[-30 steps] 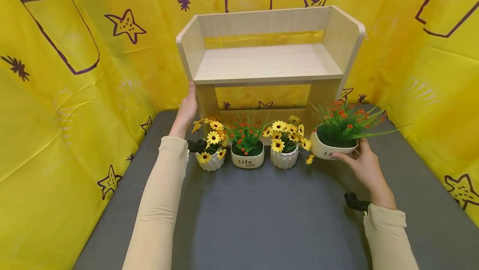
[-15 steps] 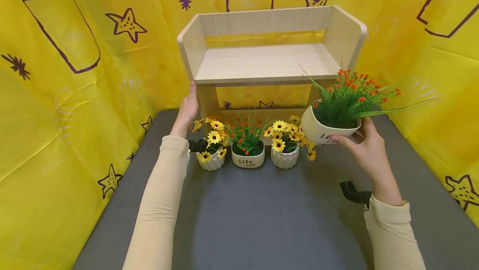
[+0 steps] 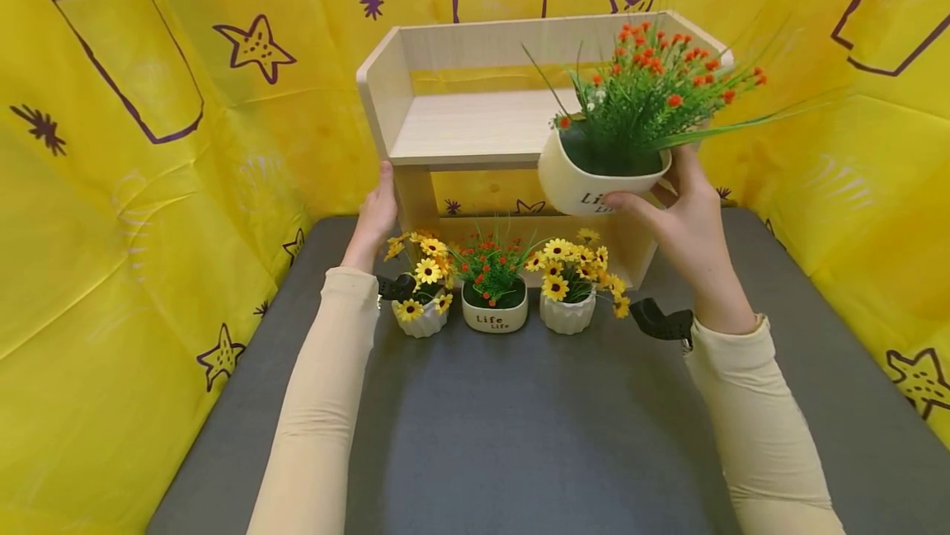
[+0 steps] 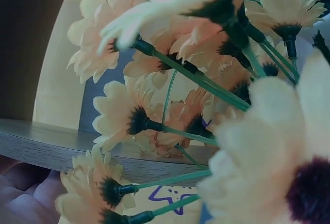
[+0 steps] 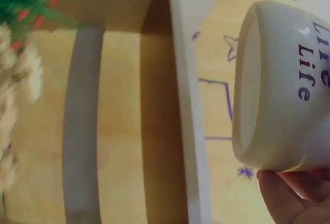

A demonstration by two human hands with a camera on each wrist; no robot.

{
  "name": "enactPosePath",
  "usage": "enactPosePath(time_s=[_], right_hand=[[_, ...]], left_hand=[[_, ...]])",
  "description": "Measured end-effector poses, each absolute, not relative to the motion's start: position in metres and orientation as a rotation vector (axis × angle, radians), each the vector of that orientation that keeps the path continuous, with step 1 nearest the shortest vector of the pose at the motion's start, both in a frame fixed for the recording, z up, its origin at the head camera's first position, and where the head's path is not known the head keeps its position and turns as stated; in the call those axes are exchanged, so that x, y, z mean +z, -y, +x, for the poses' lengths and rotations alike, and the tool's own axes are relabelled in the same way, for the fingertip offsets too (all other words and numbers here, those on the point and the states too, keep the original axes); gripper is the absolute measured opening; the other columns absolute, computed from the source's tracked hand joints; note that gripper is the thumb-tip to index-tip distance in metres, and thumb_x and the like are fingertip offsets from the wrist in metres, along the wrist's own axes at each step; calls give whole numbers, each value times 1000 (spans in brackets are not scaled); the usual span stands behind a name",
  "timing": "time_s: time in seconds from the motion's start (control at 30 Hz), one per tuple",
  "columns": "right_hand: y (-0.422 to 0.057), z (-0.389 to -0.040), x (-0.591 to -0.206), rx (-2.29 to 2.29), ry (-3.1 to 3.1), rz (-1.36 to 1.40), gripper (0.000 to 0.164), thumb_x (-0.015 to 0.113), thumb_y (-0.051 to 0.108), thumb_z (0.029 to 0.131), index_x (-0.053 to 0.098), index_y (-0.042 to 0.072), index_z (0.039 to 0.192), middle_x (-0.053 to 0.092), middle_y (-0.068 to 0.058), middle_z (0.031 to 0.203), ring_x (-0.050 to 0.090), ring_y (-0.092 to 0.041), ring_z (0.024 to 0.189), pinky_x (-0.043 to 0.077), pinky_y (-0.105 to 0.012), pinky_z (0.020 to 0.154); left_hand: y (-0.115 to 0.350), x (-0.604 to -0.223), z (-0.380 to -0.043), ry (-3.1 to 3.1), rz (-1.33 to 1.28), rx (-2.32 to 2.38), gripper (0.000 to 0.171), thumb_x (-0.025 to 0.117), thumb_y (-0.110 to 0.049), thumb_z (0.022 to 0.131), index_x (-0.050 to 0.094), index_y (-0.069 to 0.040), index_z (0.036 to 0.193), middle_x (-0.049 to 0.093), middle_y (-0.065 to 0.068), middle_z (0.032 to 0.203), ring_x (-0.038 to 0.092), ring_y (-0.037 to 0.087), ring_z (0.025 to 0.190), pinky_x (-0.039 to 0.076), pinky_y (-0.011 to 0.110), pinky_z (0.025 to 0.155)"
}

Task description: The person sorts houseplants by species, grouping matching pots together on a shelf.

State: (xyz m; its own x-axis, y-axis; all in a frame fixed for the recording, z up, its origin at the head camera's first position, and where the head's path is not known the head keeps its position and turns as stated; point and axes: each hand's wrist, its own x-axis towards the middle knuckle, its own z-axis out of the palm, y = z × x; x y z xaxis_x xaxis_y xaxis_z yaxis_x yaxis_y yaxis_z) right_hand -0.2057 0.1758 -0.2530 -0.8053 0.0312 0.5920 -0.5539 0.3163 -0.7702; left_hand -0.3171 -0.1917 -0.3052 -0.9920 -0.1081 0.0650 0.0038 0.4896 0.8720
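My right hand (image 3: 690, 218) holds up a cream oval flowerpot (image 3: 594, 189) marked "Life", with red flowers and green grass, in front of the upper shelf's right part. The thumb lies on the pot's front; other fingers are partly hidden behind it. In the right wrist view the flowerpot (image 5: 278, 90) shows its underside, with fingertips (image 5: 283, 193) against its side. My left hand (image 3: 374, 213) rests against the outer left side of the light wooden shelf (image 3: 475, 123). In the left wrist view, part of that hand (image 4: 26, 195) shows beyond the panel edge, behind yellow flowers (image 4: 124, 113).
Before the shelf stand three pots in a row: a white pot of yellow flowers (image 3: 421, 321), a second "Life" pot (image 3: 496, 319) with red flowers, and another white pot (image 3: 567, 316) of yellow flowers. They stand on a grey tabletop (image 3: 519, 428). Yellow patterned curtains (image 3: 185, 147) surround it.
My right hand has lifted the flowerpot up and to the left, from near the tabletop to the height of the upper shelf board. The left hand stays at the shelf's side.
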Motion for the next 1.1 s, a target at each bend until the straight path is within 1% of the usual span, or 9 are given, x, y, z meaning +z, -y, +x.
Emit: enactPosePath(time_s=[0.13, 0.23, 0.37, 0.53, 0.63, 0.7, 0.9, 1.1], right_hand=[[-152, -209, -231, 1686, 1938, 476, 74, 78, 3, 74, 42, 12, 138, 50, -8, 128, 53, -23, 110, 43, -34, 92], [-136, -215, -221, 1834, 1813, 481, 70, 77, 3, 74, 45, 9, 135, 49, -9, 126, 51, -26, 109, 43, -35, 92], [-122, -238, -217, 1943, 1740, 459, 71, 80, 6, 71, 47, 10, 133, 51, -9, 123, 51, -27, 108, 44, -34, 90], [-104, -271, -214, 1882, 1836, 426, 75, 84, 15, 68, 47, 15, 134, 53, -7, 119, 55, -24, 104, 47, -32, 85], [-91, -277, -206, 1842, 1907, 419, 76, 84, 17, 69, 46, 14, 134, 54, -8, 119, 55, -22, 104, 47, -31, 84], [-84, -283, -204, 1820, 1954, 408, 78, 84, 18, 69, 44, 14, 136, 54, -8, 120, 56, -21, 104, 48, -30, 83], [-71, -307, -208, 1825, 2003, 336, 86, 85, 24, 68, 39, 14, 140, 53, -6, 125, 55, -19, 107, 48, -28, 83], [-55, -315, -207, 1835, 1986, 286, 86, 85, 23, 68, 39, 13, 140, 52, -5, 126, 54, -17, 107, 47, -27, 84]], left_hand=[[190, -306, -318, 2612, 106, -1514, 91, 10, -74, 85, 29, -8, 146, 26, 17, 148, 21, 38, 133, 14, 52, 106], [190, -307, -318, 2608, 124, -1516, 91, 11, -74, 85, 29, -10, 146, 26, 16, 148, 21, 38, 133, 14, 51, 107], [190, -308, -318, 2616, 130, -1518, 91, 10, -75, 84, 29, -10, 146, 27, 16, 147, 22, 37, 133, 15, 52, 106], [190, -305, -317, 2638, 119, -1511, 92, 9, -75, 84, 27, -11, 147, 26, 16, 148, 22, 37, 133, 15, 52, 106], [191, -302, -317, 2657, 117, -1494, 93, 7, -76, 83, 24, -12, 148, 23, 15, 149, 16, 37, 135, 11, 53, 106], [192, -301, -318, 2661, 112, -1482, 92, 7, -75, 83, 23, -11, 148, 22, 15, 150, 15, 37, 135, 10, 54, 106], [193, -303, -320, 2653, 78, -1455, 89, 7, -72, 87, 26, -8, 147, 25, 17, 148, 19, 37, 134, 13, 51, 107], [194, -303, -319, 2627, 71, -1552, 90, 9, -75, 84, 23, -13, 148, 22, 14, 150, 19, 34, 135, 15, 49, 107]])
